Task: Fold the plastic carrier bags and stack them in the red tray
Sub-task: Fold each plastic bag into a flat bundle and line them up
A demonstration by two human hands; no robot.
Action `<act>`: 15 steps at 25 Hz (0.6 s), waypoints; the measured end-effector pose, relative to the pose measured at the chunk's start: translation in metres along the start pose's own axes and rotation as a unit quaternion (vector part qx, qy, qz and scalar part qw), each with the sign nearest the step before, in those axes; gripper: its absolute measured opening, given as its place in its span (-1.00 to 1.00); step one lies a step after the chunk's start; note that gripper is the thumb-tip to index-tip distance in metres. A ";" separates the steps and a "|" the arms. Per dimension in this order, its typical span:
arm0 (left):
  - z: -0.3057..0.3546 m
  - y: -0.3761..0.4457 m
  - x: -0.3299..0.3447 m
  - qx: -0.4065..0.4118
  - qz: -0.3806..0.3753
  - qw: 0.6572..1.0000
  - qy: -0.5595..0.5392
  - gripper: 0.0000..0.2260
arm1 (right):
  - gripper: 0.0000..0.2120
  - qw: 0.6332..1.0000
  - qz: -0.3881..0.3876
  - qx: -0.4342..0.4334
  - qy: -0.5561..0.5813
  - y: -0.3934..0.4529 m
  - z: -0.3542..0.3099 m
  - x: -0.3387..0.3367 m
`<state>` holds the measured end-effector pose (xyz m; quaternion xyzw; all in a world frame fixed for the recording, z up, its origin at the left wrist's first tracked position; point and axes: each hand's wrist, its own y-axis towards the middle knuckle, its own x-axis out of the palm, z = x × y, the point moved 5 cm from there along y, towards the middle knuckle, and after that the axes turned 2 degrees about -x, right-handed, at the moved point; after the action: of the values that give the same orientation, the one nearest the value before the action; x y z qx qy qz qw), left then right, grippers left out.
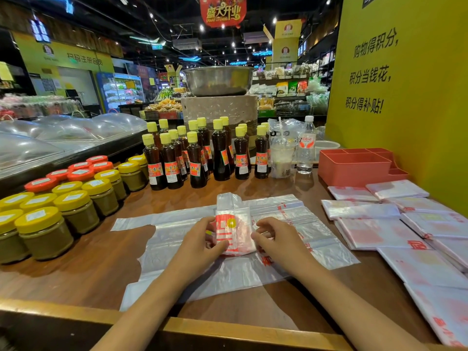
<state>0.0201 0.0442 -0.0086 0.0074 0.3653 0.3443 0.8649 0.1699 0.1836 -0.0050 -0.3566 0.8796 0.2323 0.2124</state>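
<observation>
Lying at the middle of the brown wooden counter (88, 262), a small folded packet of translucent white plastic carrier bag with red print (234, 224) is held from both sides. It is pinched at its left edge by the curled fingers and thumb of the left hand (202, 241), and its right edge is touched by the bent fingers of the right hand (276, 236); whether that hand truly grips it cannot be told. Beneath the packet, flat unfolded translucent carrier bags (202, 272) are spread across the counter, overlapping so that their number cannot be counted.

At the far right, one salmon-red plastic tray with several compartments (354, 168) is set against the yellow wall panel (405, 97); nothing is seen inside it from this angle. Just in front of the tray, roughly nine folded white bags with red print (374, 231) are laid out in overlapping rows.

Behind the work area, about fourteen dark sauce bottles with yellow caps (195, 158) are grouped. To the left, about ten yellow-lidded jars (76, 209) and about seven red-lidded jars (81, 173) are ranged. One clear water bottle (305, 148) and one lidded plastic drink cup (281, 158) stand beside the tray.
</observation>
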 end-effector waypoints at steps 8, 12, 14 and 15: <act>0.000 -0.002 0.002 -0.003 -0.015 1.000 -0.018 -0.48 | -0.41 0.994 -0.076 0.017 0.071 -0.002 0.000 0.011; -0.001 -0.003 0.004 0.002 -0.027 0.999 -0.028 -0.47 | -0.32 0.989 -0.109 0.024 0.097 -0.003 -0.001 0.016; -0.002 -0.002 0.004 0.006 -0.027 0.999 -0.043 -0.49 | -0.33 0.987 -0.127 0.017 0.100 -0.005 -0.005 0.016; -0.003 -0.001 0.003 0.003 -0.026 0.998 -0.053 -0.50 | -0.35 0.985 -0.136 0.012 0.102 -0.005 -0.007 0.016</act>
<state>0.0207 0.0444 -0.0132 0.0185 0.3203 0.3198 0.8915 0.1618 0.1679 -0.0094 -0.4925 0.8425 0.1533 0.1550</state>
